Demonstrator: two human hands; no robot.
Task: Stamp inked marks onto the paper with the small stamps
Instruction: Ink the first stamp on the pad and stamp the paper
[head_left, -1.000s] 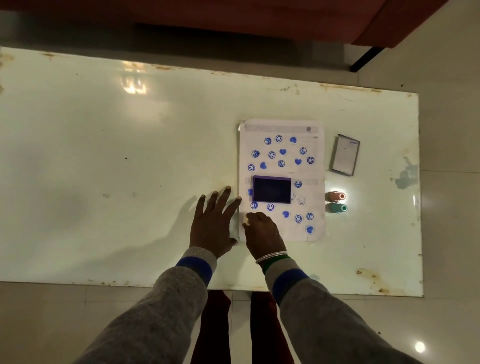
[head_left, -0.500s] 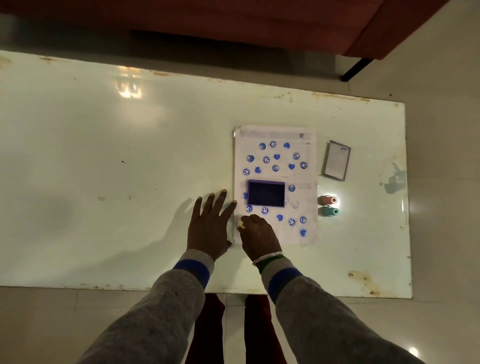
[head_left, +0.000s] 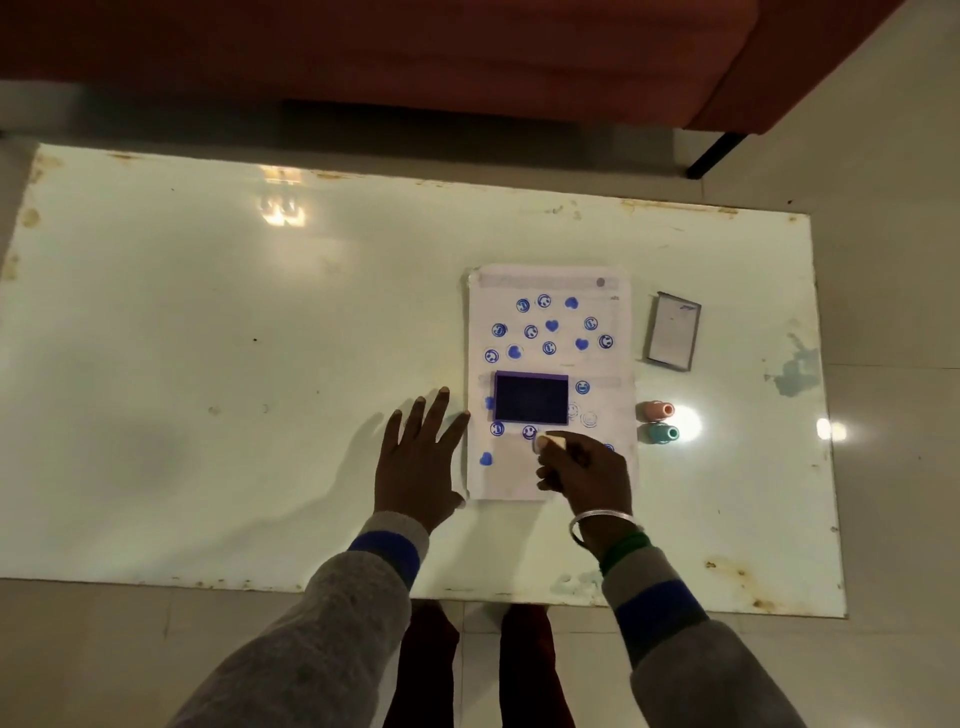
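My left hand (head_left: 421, 457) lies flat, fingers spread, on the table (head_left: 208, 338) at the left edge of the paper (head_left: 511, 480), apparently to steady it, while my right hand (head_left: 587, 473) pinches a pale stamp (head_left: 550, 442) over the lower sheet, just below the ink pad (head_left: 531, 399), handy for re-inking

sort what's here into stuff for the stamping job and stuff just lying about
For the job: paper, ink pad, white stamp in right hand, pink stamp, teal stamp, left hand flat on table.
Lying about: grey lid, sofa.
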